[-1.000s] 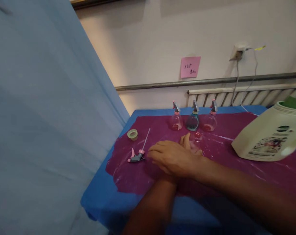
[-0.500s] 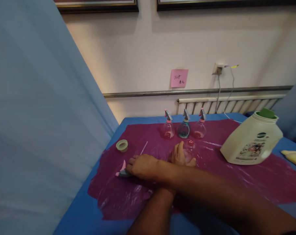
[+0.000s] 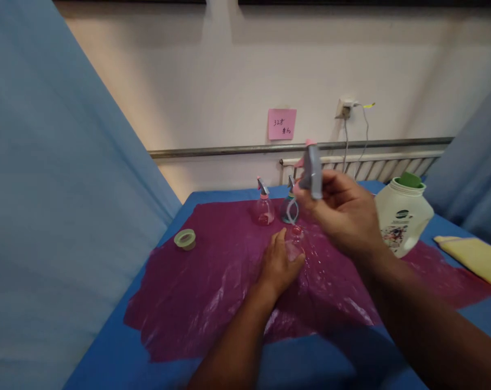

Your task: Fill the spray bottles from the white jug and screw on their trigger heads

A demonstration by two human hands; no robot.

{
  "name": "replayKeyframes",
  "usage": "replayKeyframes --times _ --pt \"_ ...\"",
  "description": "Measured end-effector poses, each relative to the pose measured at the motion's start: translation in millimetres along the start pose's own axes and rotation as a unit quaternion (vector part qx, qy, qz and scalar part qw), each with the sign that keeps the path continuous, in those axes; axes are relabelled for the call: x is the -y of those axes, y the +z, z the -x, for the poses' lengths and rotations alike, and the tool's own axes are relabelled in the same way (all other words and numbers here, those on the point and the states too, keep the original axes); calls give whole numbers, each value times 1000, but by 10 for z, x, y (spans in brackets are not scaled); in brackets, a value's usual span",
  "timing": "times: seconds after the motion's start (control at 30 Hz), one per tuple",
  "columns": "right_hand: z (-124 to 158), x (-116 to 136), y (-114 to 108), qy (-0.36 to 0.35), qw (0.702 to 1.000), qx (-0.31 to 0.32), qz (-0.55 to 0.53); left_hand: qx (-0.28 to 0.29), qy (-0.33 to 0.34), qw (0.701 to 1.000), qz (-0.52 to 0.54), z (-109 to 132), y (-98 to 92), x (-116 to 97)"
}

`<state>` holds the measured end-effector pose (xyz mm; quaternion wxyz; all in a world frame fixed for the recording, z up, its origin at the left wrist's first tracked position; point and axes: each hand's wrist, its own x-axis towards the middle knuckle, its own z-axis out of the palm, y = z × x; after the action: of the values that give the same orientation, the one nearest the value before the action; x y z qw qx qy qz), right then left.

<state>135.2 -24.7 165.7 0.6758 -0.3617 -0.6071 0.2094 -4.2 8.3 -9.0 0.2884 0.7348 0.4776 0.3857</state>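
Note:
My left hand (image 3: 278,262) is wrapped round a clear spray bottle (image 3: 296,246) with an open pink neck, which stands on the purple plastic sheet (image 3: 196,292). Raised above it, my right hand (image 3: 347,211) grips a grey and pink spray head (image 3: 312,170). A thin tube hangs from the spray head, its end close to the bottle's neck; whether it has entered I cannot tell. Behind stand a pink-necked spray bottle (image 3: 264,208) and a teal spray bottle (image 3: 288,208), both with spray heads on. My right hand hides the spot to the right of the teal one.
On the left of the sheet sits a pale green cap (image 3: 185,239). A large cream jug (image 3: 404,214) with a green piece in its mouth stands at the right, near a yellow cloth (image 3: 473,260). A blue curtain (image 3: 58,189) borders the left side.
My right hand has lifted the spray head off the sheet at the left and carried it up and right, uncrossing my arms. My left hand still holds the bottle. The view has shifted right.

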Motion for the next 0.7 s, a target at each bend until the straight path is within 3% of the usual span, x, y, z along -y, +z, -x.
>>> replayKeyframes --times 0.17,0.27,0.4,0.53,0.7 --pt "-83 -94 -342 50 996 -67 -9 16 -15 1000 -12 -7 -19 -32" --pt "-53 -200 -369 77 994 -79 -20 23 -21 999 -9 -10 -29 -36" --pt "-47 -242 -344 62 994 -91 -29 26 -16 999 -10 -12 -41 -52" --pt "-37 -372 -316 68 995 -71 -21 24 -16 1000 -6 -11 -47 -74" --pt "94 -814 -303 116 993 -19 -12 15 -23 1000 -8 -17 -19 -83"
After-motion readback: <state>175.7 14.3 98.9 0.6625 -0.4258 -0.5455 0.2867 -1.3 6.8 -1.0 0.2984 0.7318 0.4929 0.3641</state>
